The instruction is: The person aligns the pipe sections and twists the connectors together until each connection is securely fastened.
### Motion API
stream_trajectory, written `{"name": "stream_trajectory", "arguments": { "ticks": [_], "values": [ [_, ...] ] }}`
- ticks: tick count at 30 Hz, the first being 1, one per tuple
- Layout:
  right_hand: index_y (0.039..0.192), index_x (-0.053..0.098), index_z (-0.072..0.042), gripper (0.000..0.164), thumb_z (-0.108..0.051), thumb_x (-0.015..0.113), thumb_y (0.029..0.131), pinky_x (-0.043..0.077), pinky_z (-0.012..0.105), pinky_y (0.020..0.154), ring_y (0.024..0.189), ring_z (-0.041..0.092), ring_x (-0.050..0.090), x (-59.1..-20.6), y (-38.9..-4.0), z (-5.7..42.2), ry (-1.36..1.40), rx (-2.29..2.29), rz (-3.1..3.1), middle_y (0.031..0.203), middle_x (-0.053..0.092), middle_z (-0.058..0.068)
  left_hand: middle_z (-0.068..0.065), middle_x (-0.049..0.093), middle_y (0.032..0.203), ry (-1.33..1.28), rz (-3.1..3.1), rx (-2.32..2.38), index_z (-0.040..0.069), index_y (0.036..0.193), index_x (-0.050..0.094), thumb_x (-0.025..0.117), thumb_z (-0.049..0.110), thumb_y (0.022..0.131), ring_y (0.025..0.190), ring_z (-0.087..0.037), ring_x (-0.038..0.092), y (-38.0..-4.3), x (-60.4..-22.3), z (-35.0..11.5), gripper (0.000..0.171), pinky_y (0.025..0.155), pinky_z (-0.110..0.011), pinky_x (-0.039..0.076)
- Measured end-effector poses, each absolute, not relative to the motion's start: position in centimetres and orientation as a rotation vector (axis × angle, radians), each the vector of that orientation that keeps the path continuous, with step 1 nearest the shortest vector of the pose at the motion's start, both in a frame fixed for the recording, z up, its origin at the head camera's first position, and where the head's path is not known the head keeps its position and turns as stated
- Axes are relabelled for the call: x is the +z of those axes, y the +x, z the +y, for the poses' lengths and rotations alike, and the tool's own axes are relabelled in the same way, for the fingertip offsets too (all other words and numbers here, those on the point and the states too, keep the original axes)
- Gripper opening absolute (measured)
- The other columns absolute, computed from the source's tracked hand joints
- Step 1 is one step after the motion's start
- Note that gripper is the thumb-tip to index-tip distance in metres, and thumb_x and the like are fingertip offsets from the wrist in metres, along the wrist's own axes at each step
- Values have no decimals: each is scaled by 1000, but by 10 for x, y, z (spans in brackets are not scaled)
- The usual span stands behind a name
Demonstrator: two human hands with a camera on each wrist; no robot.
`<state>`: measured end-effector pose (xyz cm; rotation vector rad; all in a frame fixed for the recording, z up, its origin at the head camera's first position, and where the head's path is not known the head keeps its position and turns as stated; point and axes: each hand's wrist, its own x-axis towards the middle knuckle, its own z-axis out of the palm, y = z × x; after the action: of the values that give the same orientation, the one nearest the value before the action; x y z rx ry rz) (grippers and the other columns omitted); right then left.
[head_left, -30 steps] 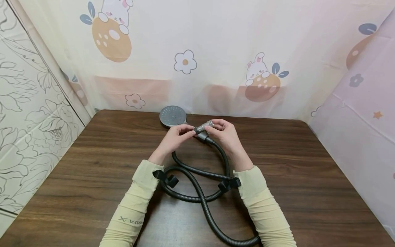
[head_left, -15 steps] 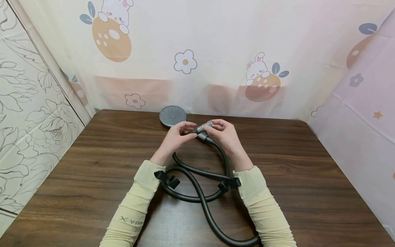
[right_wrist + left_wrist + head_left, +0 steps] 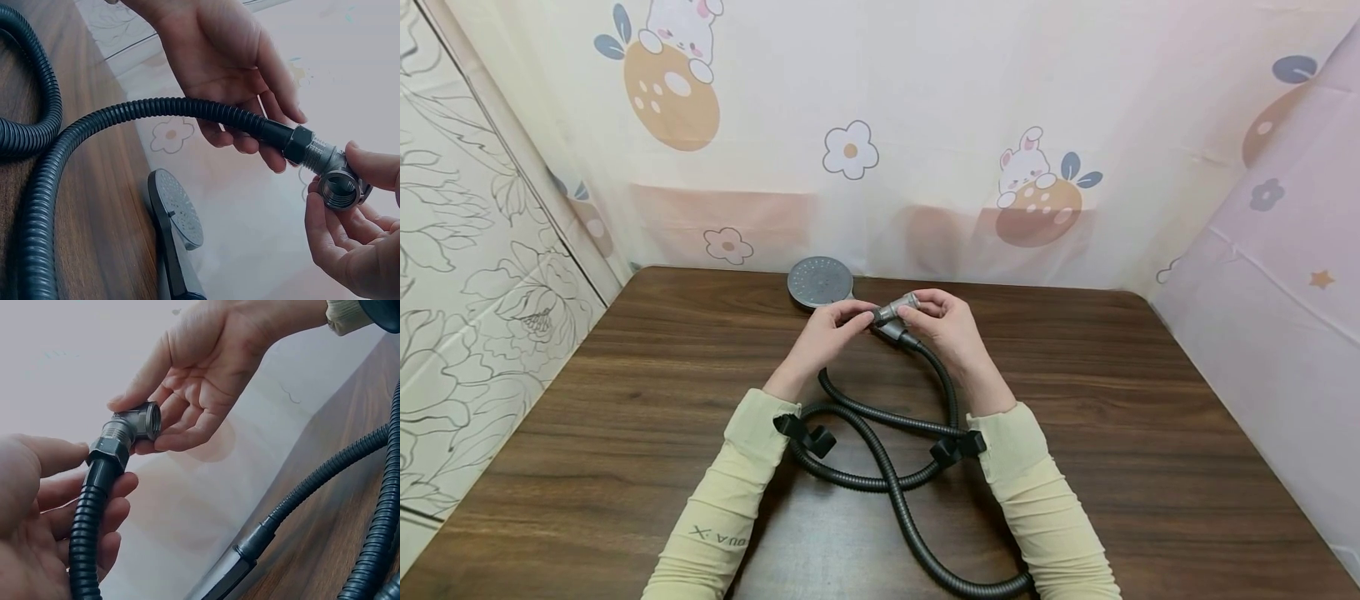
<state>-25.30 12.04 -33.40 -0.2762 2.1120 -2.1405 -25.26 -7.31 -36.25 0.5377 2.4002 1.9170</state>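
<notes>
My left hand [image 3: 816,342] holds the end of a black ribbed shower hose [image 3: 87,540], with the thumb and fingers at its dark hex nut [image 3: 110,454]. The nut sits at the threaded end of a silver elbow fitting [image 3: 133,420], and several bare threads show beside it. Between thumb and fingers, my right hand [image 3: 958,346] pinches that fitting by its body. Its open round mouth [image 3: 340,189] faces the camera in the right wrist view. Both hands are raised near the table's far edge, close over the handle of a shower head [image 3: 820,282].
The round grey shower head lies face up at the far edge, its handle [image 3: 892,331] joined to the hose's other end. Loose hose loops [image 3: 880,454] lie on the wooden table [image 3: 625,417] between the forearms. A patterned curtain [image 3: 925,100] hangs behind.
Half a second ago the left thumb and fingers were spread wider around the nut; now they are closed back on it. The right hand and the fitting stay in place.
</notes>
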Motion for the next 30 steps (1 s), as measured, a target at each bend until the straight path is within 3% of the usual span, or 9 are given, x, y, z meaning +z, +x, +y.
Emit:
{"name": "stream_trajectory", "arguments": {
  "ticks": [3, 6, 9, 13, 18, 25, 30],
  "values": [
    [117, 51, 6, 37, -8, 63, 85, 51, 26, 76, 81, 8, 63, -334, -253, 120, -268, -2141, 2116, 89, 64, -3, -11, 62, 105, 559, 2387, 1951, 7, 113, 61, 56, 20, 91, 94, -29, 57, -252, -362, -74, 26, 75, -26, 46],
    [117, 51, 6, 37, -8, 63, 84, 51, 26, 77, 81, 8, 63, -334, -253, 120, -270, -2143, 2115, 89, 65, -2, -11, 62, 104, 572, 2385, 1971, 7, 113, 62, 59, 19, 89, 89, -25, 55, -252, -363, -74, 27, 73, -27, 45],
    [117, 50, 7, 38, -7, 63, 84, 51, 26, 78, 81, 7, 62, -333, -252, 120, -277, -2144, 2110, 88, 64, -2, -12, 62, 105, 581, 2376, 1976, 6, 114, 61, 60, 17, 88, 84, -17, 54, -252, -363, -74, 29, 75, -33, 46],
    [117, 50, 7, 37, -6, 63, 85, 51, 27, 79, 81, 7, 62, -333, -252, 120, -285, -2146, 2102, 88, 64, -2, -12, 62, 104, 585, 2406, 1887, 5, 116, 60, 57, 19, 90, 85, -16, 55, -254, -363, -75, 29, 80, -41, 46],
    [117, 50, 7, 37, -7, 63, 85, 51, 27, 77, 80, 7, 62, -332, -251, 120, -304, -2147, 2113, 86, 65, -4, -20, 65, 100, 623, 2395, 1816, 1, 112, 61, 52, 21, 93, 92, -27, 57, -255, -362, -77, 28, 80, -33, 48],
    [116, 51, 7, 37, -7, 63, 85, 52, 24, 74, 80, 7, 63, -333, -251, 120, -298, -2142, 2124, 86, 65, -4, -22, 62, 103, 568, 2366, 1898, 2, 112, 61, 58, 16, 90, 84, -13, 57, -253, -361, -75, 27, 75, -26, 47],
    [116, 51, 6, 37, -8, 64, 84, 52, 24, 74, 84, 13, 63, -335, -252, 120, -285, -2143, 2129, 86, 65, -3, -15, 63, 104, 561, 2397, 1932, 2, 110, 61, 65, 10, 84, 87, -18, 56, -253, -361, -74, 28, 73, -28, 46]
  ]
}}
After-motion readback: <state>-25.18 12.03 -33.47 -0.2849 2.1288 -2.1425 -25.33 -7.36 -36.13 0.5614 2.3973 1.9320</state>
